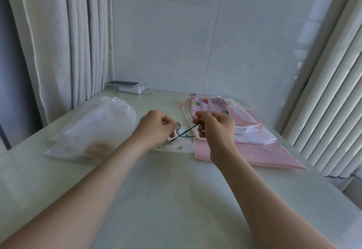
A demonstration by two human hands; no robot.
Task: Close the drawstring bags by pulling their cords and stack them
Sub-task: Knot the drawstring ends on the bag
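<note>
A small white drawstring bag (177, 147) with green print and a dark green cord (186, 131) lies in the middle of the table. My left hand (154, 129) grips the bag's top edge on the left. My right hand (215, 127) pinches the cord, which runs taut and slanted between the two hands. A stack of frosted white drawstring bags (92, 129) lies on the left. On the right lies a pile of bags with a pink cartoon-print bag (209, 104) on top, white bags under it and a large plain pink bag (254, 154) at the bottom.
A phone (123, 83) rests on a white power bank (132, 89) with a cable at the table's back edge. Curtains (58, 43) hang at the left, a ribbed radiator (333, 101) stands at the right, and a tiled wall is behind the pale table (176, 199).
</note>
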